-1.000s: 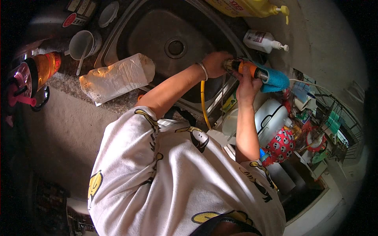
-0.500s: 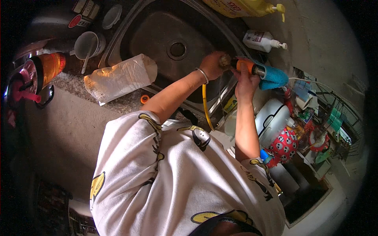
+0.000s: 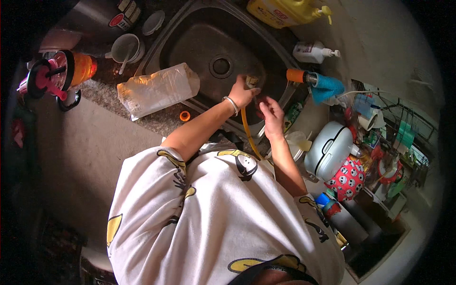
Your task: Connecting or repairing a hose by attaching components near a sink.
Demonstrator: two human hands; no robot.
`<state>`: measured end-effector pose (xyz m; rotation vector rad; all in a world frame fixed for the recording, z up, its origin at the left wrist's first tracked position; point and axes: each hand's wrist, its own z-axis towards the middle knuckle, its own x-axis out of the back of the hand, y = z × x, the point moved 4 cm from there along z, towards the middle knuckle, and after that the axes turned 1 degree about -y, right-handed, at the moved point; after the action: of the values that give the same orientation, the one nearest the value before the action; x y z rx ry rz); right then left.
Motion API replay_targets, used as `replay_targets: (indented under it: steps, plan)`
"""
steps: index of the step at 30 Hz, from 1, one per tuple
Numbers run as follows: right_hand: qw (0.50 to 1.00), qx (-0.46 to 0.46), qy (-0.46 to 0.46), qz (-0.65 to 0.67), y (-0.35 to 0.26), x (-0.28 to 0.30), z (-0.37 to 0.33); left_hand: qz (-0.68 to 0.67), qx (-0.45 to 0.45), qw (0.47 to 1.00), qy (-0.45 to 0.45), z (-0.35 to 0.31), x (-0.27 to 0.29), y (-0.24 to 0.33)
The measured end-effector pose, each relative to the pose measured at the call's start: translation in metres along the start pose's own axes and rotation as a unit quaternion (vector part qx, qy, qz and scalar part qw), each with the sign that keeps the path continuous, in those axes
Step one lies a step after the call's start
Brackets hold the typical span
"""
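Over the near right side of the steel sink (image 3: 190, 52), my left hand (image 3: 241, 94) is closed round a short, pale yellowish fitting (image 3: 251, 81). A yellow hose (image 3: 247, 128) runs from beneath that hand toward my body; its join to the fitting is hidden by the hand. Just to the right, my right hand (image 3: 273, 118) has its fingers loosely bent and apart, with nothing seen in them. Beyond it, the tap with an orange end (image 3: 296, 75) stands free of both hands, a blue cloth (image 3: 327, 89) wrapped round its base.
Left of the sink lie a crumpled whitish bag (image 3: 159, 90), an orange ring (image 3: 185, 116) and a white cup (image 3: 128, 48). A yellow pump jug (image 3: 280, 12) and a white pump bottle (image 3: 313, 52) line the far right edge. A grey-white case (image 3: 327, 147) stands at right.
Both hands have come away from the tap, moving left and nearer me. My right hand has let go of the orange tap end; the fitting has moved off with my left hand.
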<state>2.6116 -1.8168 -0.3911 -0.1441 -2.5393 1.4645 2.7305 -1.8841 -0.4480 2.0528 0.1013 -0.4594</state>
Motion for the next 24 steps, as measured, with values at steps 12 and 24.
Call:
replay_targets:
  steps: [12, 24]
  plan:
    - [0.918, 0.031, -0.142, -0.368, 0.078, -0.035, -0.020, 0.209, -0.064, 0.949, 0.227, -0.011, 0.007, 0.020]
    - [0.924, 0.171, 0.080, -0.333, -0.019, -0.009, -0.020, -0.471, 0.092, 0.854, -0.201, 0.043, -0.069, 0.033]
